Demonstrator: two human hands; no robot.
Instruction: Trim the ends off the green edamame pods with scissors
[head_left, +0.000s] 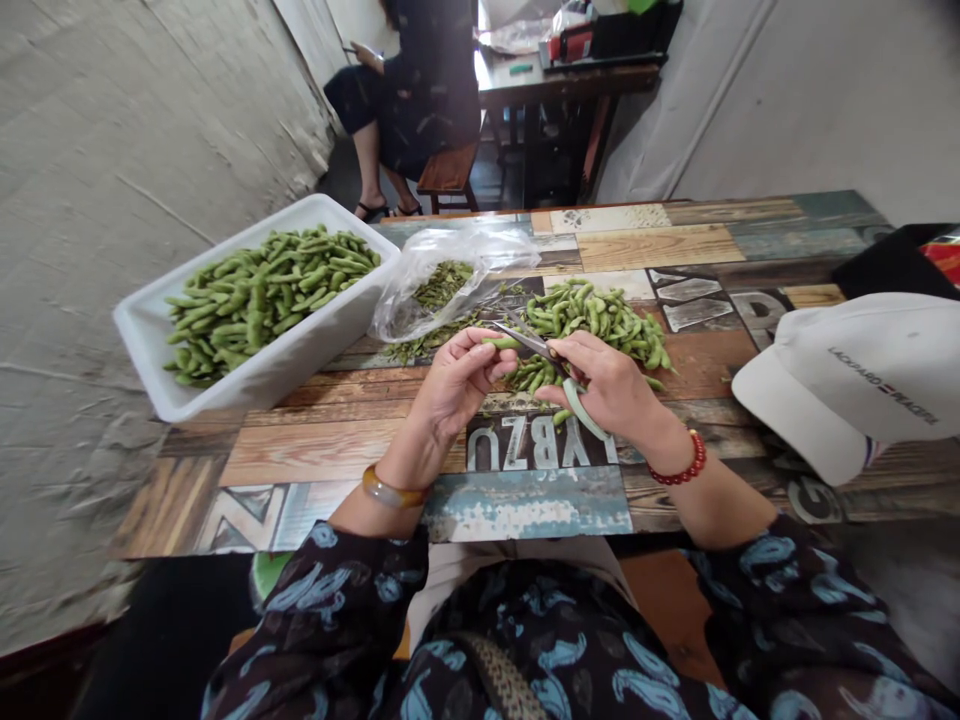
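Between the thumb and fingers of my left hand [461,378] is a green edamame pod [504,343]. My right hand [604,385] grips scissors [576,400] with pale green handles, their blades meeting the pod near its tip. Whether the blades are fully closed is hard to see. Just behind my hands lies a loose pile of edamame pods [600,318] on the table. To the left, a white plastic tub [142,345] holds a large heap of pods [270,290]. A clear plastic bag [397,300] with small green trimmings [442,285] sits between tub and pile.
The patterned wooden table [525,505] spans the view. A white cap [862,370] rests at the right, with a black object [874,265] behind it. Beyond the table a person [431,90] sits on a wooden stool [450,172] beside another table [517,90]. A wall [90,180] borders the left.
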